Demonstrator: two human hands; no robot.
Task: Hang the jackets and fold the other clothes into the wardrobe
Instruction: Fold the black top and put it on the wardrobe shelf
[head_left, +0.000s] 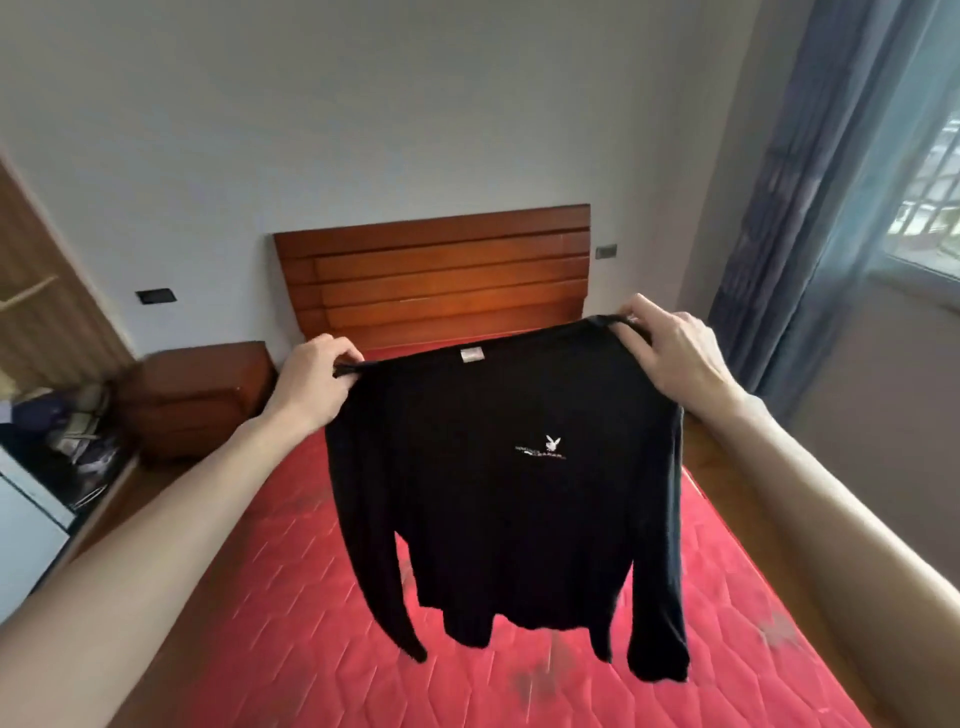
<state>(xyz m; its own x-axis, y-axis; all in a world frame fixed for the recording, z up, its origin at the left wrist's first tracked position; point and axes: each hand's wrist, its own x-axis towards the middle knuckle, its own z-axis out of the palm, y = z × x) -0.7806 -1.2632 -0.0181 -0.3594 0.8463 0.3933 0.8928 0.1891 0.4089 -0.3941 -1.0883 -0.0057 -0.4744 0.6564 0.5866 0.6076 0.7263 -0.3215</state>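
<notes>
A black long-sleeved shirt with a small white logo on the chest hangs spread out in the air above the red mattress. My left hand pinches its left shoulder. My right hand pinches its right shoulder, slightly higher. Both sleeves dangle down at the sides and the hem hangs free above the bed.
A wooden headboard stands against the white wall. A wooden nightstand sits left of the bed, with a pile of clothes further left. Part of a wooden wardrobe shows at far left. Blue curtains and a window are at right.
</notes>
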